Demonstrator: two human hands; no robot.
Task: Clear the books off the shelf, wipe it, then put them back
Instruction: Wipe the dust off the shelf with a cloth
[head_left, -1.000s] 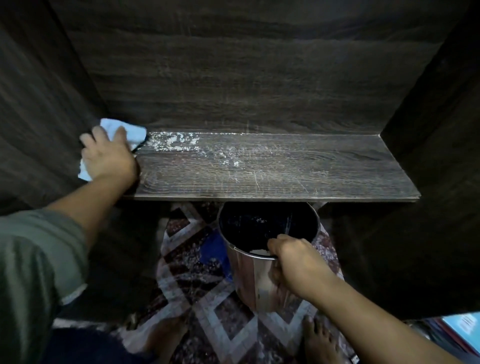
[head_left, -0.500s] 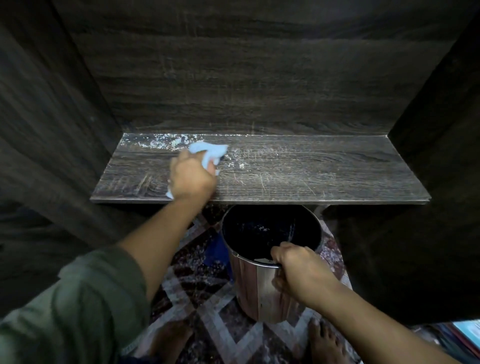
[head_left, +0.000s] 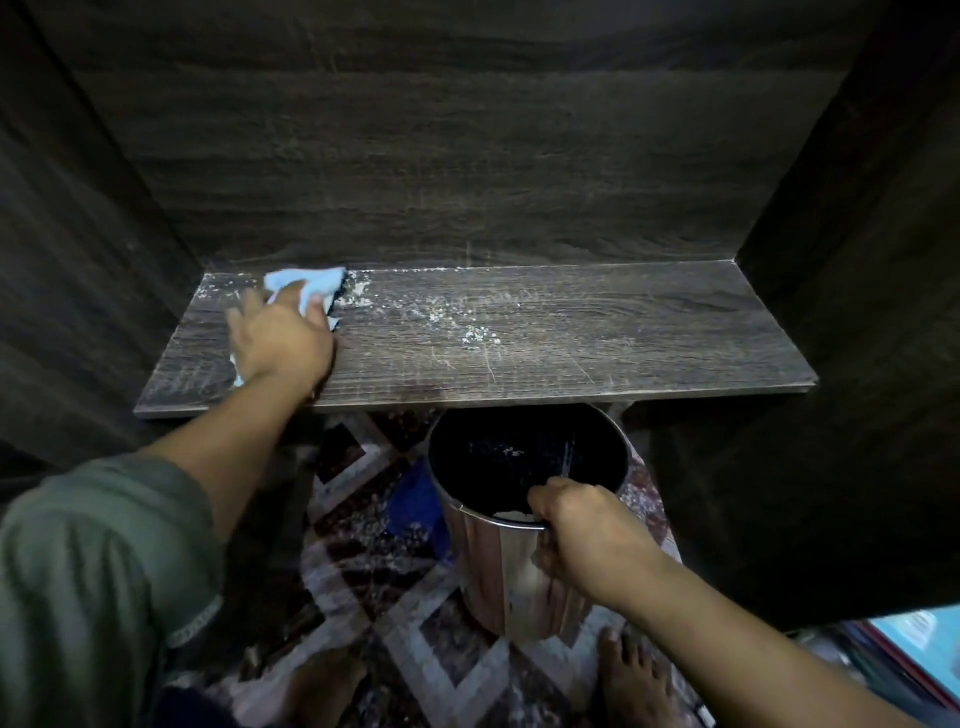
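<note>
Our left hand (head_left: 283, 340), pressing the blue cloth (head_left: 306, 286) flat, has swung back to the shelf (head_left: 597, 338)'s rear-left crumbs while our right hand (head_left: 587, 535) grips the bin (head_left: 519, 571), so wiping continues.

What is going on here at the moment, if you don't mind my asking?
A person is wiping a dark wooden shelf that has no books on it. The left hand presses a light blue cloth near the back left corner, beside white crumbs scattered toward the middle. The right hand grips the rim of a metal bin held just below the shelf's front edge.
</note>
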